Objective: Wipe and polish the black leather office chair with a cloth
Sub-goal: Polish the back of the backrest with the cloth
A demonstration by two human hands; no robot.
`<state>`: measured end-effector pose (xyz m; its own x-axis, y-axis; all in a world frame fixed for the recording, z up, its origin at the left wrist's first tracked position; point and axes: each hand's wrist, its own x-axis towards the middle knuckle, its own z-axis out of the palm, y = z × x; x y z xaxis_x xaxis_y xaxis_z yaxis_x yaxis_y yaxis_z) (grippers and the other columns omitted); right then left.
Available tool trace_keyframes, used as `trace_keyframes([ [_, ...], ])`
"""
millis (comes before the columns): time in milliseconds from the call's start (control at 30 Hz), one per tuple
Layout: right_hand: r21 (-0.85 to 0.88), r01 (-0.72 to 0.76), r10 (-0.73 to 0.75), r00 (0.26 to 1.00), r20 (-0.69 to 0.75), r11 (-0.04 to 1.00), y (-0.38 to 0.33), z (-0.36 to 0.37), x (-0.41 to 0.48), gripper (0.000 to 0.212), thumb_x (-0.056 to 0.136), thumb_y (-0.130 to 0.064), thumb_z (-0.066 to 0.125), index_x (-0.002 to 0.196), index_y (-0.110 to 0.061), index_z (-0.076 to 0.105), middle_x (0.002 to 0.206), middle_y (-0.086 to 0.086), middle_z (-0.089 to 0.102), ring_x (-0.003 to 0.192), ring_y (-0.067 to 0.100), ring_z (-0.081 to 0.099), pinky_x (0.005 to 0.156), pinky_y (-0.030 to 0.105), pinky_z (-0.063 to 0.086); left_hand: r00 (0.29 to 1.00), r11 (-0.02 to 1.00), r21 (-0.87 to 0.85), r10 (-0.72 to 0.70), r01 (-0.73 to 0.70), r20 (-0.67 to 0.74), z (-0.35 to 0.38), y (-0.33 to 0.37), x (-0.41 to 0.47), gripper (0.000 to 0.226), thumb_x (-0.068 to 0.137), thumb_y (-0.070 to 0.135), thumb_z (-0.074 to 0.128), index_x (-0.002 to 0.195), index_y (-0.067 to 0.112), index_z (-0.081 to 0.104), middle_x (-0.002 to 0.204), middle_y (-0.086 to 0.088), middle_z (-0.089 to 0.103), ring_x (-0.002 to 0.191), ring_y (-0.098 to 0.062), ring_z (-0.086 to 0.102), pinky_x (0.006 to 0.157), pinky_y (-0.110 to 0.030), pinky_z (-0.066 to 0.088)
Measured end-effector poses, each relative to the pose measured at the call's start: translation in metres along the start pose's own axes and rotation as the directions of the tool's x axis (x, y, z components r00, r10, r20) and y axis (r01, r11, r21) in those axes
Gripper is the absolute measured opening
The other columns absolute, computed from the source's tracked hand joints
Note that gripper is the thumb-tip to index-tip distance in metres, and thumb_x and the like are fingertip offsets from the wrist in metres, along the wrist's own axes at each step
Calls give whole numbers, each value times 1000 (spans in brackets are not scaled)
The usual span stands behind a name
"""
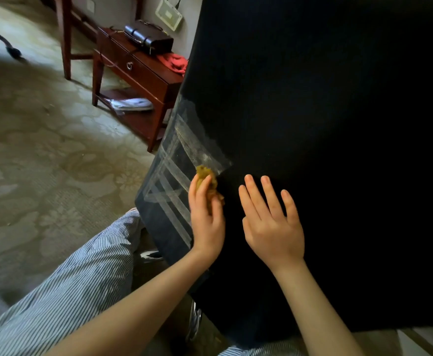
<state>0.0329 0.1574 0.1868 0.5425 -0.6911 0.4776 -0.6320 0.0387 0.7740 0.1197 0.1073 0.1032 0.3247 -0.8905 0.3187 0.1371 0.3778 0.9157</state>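
Both arms are reaching forward: we are pinching the cloth [208, 181] in our left hand [206, 217] against the chair [313, 124], our right hand [271, 222] lying flat, fingers released.

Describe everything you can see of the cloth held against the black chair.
The cloth is a small mustard-yellow wad of what looks like soft fabric, crumpled rather than folded. The left hand hides most of it, its fingers curled round it, so only the top and right edge show. It seems to press against the black chair at the lower end of the whitish streaks near the chair's left edge. The right hand, flat on the chair beside it, does not touch it.
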Motion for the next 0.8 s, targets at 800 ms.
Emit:
trace_keyframes([
  [800, 54, -55, 62, 989, -138, 997, -2, 0, 39, 42, 95, -15, 28, 131, -12, 50, 136, 5, 53, 129, 23, 36, 112, 39, 13, 974, 972, 70, 224, -223, -17, 2, -24, 17, 45, 89, 7, 41, 133, 15, 38, 145, -14, 26, 139, 0, 19, 113, -21, 21],
])
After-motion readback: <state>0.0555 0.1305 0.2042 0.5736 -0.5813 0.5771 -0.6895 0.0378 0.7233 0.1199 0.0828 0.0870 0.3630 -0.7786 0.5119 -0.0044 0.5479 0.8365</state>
